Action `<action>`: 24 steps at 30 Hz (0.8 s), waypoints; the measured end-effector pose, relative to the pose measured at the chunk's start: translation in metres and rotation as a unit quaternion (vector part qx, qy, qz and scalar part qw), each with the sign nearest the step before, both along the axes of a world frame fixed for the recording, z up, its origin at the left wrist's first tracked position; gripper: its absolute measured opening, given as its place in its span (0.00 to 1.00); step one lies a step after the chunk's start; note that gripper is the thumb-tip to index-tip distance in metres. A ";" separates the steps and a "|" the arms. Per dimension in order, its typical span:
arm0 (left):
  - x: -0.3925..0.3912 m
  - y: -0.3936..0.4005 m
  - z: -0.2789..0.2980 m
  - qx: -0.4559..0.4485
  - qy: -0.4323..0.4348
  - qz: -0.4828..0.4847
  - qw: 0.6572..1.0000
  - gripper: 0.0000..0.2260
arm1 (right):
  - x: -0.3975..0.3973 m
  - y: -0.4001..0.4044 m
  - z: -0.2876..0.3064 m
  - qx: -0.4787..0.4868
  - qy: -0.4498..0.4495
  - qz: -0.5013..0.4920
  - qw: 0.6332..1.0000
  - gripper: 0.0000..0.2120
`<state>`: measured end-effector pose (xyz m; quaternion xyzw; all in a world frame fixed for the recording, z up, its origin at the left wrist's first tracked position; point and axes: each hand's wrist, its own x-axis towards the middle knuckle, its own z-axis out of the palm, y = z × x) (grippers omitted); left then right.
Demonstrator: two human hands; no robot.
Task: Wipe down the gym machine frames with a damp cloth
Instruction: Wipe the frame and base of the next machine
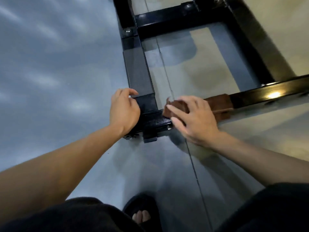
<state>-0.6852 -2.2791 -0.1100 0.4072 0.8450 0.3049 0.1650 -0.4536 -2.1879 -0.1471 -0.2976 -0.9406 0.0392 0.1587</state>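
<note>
the black square-tube steel frame of the gym machine (168, 122) lies low on the floor, seen from above. its nearest bar runs with its long axis left to right, rising a little toward the right edge of the view, where a ceiling light glints on its top face. a second bar (139, 71) meets it at the near left corner and points away from the person, up the picture, to a cross bar (180, 20) joined with bolted plates; a further bar slants down the right side. the folded brown cloth (219, 106) is draped over the nearest bar just right of that corner, its long axis lying along the bar. the right hand (192, 119) lies flat on the cloth's left end, fingers straight and spread, pressing it onto the bar. the left hand (123, 109) hovers at the corner over the end of the bar that points away, its fingers loosely curled and its grip holding nothing. no brand, label or writing can be read on the frame or the cloth. the floor is smooth glossy grey tile (55, 77) with thin joint lines, mirroring soft light streaks, and paler beige to the right. at the bottom edge are dark clothing and a foot in a black open-toed slipper (142, 213).
</note>
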 end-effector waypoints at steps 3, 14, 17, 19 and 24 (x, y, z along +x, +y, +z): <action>0.012 0.012 -0.002 0.010 0.010 -0.019 1.000 0.13 | -0.033 -0.025 0.000 -0.022 -0.002 0.099 0.995 0.21; 0.052 0.046 -0.008 -0.025 0.026 -0.121 0.992 0.11 | 0.110 0.099 0.008 -0.085 -0.130 -0.292 0.944 0.31; 0.066 0.057 -0.013 -0.031 0.015 -0.144 0.989 0.12 | 0.107 0.102 0.014 -0.100 -0.128 -0.263 0.951 0.36; 0.073 0.068 -0.011 -0.024 0.006 -0.137 0.990 0.11 | 0.085 0.081 0.010 -0.077 -0.129 -0.190 0.970 0.35; 0.082 0.113 -0.009 -0.030 -0.028 -0.142 0.989 0.11 | 0.074 0.071 0.006 -0.073 -0.117 -0.062 0.989 0.30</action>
